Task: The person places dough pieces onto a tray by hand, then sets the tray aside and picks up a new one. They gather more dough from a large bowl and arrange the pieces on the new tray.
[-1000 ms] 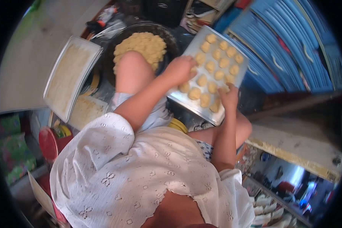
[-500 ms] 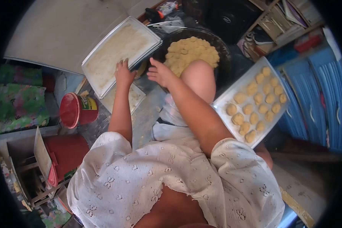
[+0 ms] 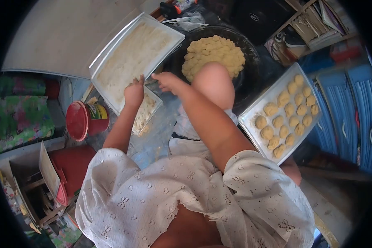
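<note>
A large metal baking tray [image 3: 132, 49], floured and bare of dough, lies slanted over another tray whose rim shows along its left side. My left hand [image 3: 134, 94] is at the near edge of the upper tray, its fingers bent over the rim. My right hand [image 3: 169, 82] is just right of that edge, fingers partly curled and apart; whether its fingertips touch the rim is not clear. Beyond my raised knee, a wide dark basin [image 3: 250, 78] holds a mound of yellowish dough [image 3: 213, 53]. To my right, a tilted tray [image 3: 252, 120] carries rows of dough balls [image 3: 289, 109].
A smaller crumb-strewn tray [image 3: 146, 109] is on the floor below my hands. Left of it stand a red lidded bucket [image 3: 77, 120] and a larger red container [image 3: 76, 165]. Blue drawers [image 3: 339, 111] and a shelf [image 3: 314, 29] line the right side.
The upper tray has shifted slightly up and right, exposing the rim beneath and more of the small tray. My left hand has moved down to its near edge. My right hand's fingers are more curled.
</note>
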A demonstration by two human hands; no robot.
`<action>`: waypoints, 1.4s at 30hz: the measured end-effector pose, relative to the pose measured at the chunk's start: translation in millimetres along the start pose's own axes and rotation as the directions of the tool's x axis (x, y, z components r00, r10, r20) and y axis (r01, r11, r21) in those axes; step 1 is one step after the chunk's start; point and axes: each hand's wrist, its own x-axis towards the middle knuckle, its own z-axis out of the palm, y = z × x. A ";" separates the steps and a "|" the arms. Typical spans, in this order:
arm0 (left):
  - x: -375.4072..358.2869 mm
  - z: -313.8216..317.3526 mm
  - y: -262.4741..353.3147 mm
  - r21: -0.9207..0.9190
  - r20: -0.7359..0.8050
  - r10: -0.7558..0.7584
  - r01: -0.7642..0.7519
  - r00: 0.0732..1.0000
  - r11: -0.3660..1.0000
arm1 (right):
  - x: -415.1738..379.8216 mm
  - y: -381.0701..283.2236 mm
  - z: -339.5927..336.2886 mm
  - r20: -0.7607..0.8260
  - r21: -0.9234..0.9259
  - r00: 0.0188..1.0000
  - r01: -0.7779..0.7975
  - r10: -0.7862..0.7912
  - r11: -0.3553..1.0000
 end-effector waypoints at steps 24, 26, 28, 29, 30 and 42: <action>13.4 -202.7 199.3 -0.941 0.077 0.505 0.231 0.860 -0.249 | -415.4 77.4 -272.9 -0.576 0.270 0.712 0.630 -0.402 0.728; 14.2 -210.4 243.1 -0.941 0.133 0.649 0.301 0.749 -0.155 | -444.1 108.1 -278.3 -0.677 0.223 0.658 0.610 -0.329 0.761; 43.0 -174.8 282.2 -0.978 0.178 0.833 0.188 0.523 0.090 | -462.3 132.8 -279.9 -0.762 0.168 0.586 0.588 -0.274 0.791; 45.3 -166.6 300.1 -0.982 0.174 0.849 0.155 0.499 0.110 | -468.7 146.4 -279.2 -0.794 0.181 0.564 0.577 -0.228 0.796; 49.6 -158.7 315.5 -0.984 0.162 0.848 0.148 0.505 0.100 | -470.7 157.6 -282.1 -0.821 0.195 0.541 0.567 -0.183 0.800; 74.9 -57.8 402.7 -0.906 -0.029 0.738 -0.330 0.674 0.266 | -409.6 237.1 -348.8 -0.970 -0.199 0.088 0.247 -0.227 0.948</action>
